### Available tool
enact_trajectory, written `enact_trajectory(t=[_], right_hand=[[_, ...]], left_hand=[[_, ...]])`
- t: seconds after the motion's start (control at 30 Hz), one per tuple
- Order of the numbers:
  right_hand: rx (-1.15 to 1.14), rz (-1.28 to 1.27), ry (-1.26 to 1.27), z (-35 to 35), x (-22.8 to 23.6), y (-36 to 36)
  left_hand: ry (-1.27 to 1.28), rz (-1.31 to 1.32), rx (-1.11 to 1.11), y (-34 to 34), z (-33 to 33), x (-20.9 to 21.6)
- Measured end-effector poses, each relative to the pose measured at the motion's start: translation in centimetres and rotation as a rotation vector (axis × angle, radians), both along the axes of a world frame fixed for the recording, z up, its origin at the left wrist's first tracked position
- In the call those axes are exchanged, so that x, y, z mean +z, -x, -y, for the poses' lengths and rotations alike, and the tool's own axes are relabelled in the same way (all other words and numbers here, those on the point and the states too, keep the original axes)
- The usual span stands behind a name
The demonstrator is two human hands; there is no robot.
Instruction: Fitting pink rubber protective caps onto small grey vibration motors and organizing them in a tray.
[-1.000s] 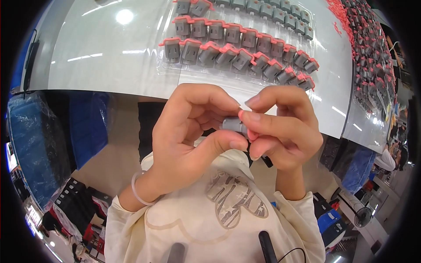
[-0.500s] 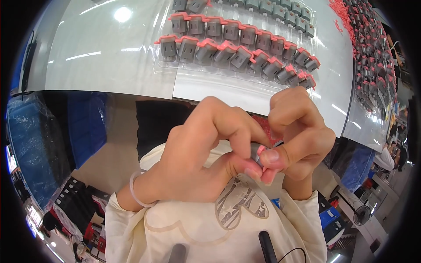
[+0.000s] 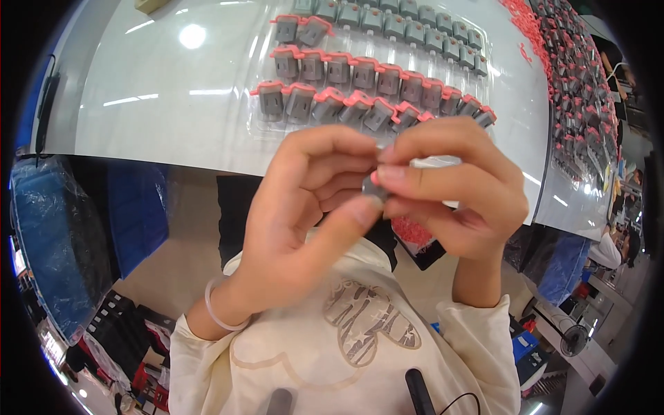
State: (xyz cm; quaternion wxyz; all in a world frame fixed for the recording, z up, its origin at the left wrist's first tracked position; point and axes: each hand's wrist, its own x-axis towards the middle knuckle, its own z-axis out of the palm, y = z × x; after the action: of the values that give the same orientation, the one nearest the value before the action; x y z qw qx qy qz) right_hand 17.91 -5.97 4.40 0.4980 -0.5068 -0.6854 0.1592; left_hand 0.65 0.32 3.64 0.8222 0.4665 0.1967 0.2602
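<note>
In front of my chest, near the table's front edge, I pinch a small grey block with a pink piece on it. My left hand has thumb and fingertips on its left side. My right hand grips it from the right, thumb and forefinger at the pink piece. Much of the block hides behind the fingertips. Just beyond my hands, a clear plastic tray holds several rows of grey blocks. Pink-red rubbery-looking collars sit on the nearer rows; farther rows of grey blocks show none.
Loose pink-red pieces lie at the back right, beside a dense spread of grey and pink parts. A dark container with red pieces sits below my right hand. Left stands a plastic-covered blue bin; a fan is lower right.
Both hands have moved up and toward the tray, carrying the small block. My left fingers have spread away from the palm somewhat, and my right fingers have straightened over the block.
</note>
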Motion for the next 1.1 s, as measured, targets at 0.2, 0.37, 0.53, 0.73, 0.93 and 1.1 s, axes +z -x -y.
enact_trajectory(t=[0.2,0.37,0.53,0.73,0.93,1.1], right_hand=[[-0.032,0.108,0.061,-5.2,2.5,-2.5],[-0.192,0.009,0.396,-10.0,2.6,-3.2],[-0.226,0.093,0.411,-10.9,-0.8,-3.9],[-0.208,0.163,0.329,-10.3,-1.2,-4.0],[-0.178,0.107,0.306,-10.1,-1.6,-4.0],[-0.173,0.231,0.127,-10.2,-1.9,-3.9]], left_hand=[[-0.113,0.013,0.084,0.6,-2.2,-0.7],[-0.265,-0.113,0.092,1.8,-3.4,-0.2],[-0.39,-0.185,0.234,1.9,-5.0,0.5],[-0.713,-0.263,0.242,-1.7,-11.2,1.0],[-1.436,-0.548,0.156,-4.5,-15.0,-1.6],[-1.63,-0.726,0.148,-5.0,-15.2,-1.6]])
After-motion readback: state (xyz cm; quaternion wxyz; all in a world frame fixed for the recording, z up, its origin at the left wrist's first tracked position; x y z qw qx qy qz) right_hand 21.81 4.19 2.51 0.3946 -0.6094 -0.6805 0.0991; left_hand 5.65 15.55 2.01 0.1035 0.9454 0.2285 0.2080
